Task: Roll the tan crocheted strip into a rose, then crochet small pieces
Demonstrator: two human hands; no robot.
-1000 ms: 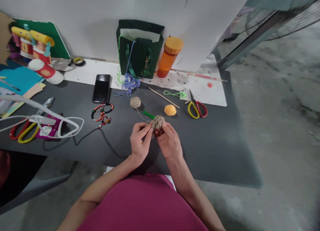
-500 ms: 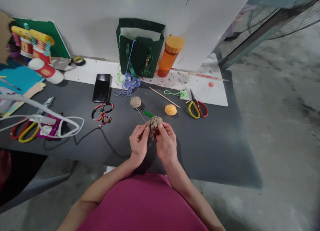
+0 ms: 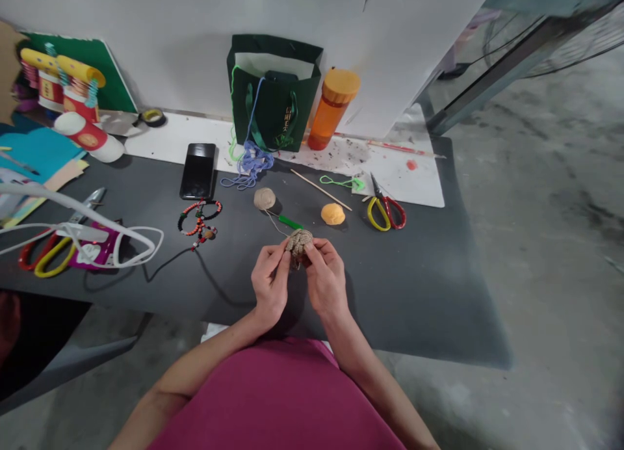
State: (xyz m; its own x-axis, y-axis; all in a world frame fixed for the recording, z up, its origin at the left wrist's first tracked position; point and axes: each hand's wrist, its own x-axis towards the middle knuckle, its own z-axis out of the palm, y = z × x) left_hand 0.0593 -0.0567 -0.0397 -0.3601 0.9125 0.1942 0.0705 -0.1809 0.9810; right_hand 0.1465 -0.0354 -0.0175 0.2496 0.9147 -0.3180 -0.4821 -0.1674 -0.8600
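Between my hands, just above the dark table [image 3: 414, 294], is a small brown crocheted piece [image 3: 299, 240]. My left hand [image 3: 271, 279] pinches its left side with thumb and fingers. On the right side my right hand [image 3: 325, 276] grips it, thumb on top. Part of the piece is hidden by the fingers. Right behind it lies a green-handled crochet hook [image 3: 290, 222]. A thin strand runs from a beige yarn ball [image 3: 264, 199] towards the piece. An orange-yellow ball [image 3: 333, 214] rests to the right.
Scissors [image 3: 386, 212] and a thin wooden stick [image 3: 322, 190] lie behind my right hand. Further back stand a green paper bag [image 3: 268, 105] and an orange bottle [image 3: 331, 112]. A phone [image 3: 198, 170], beaded bracelets [image 3: 199, 221] and a white lamp cable [image 3: 146, 242] are to the left.
The crocheted piece has tilted and shifted slightly left and down between my fingers. My right thumb has moved a little left over it. Both hands keep their hold.
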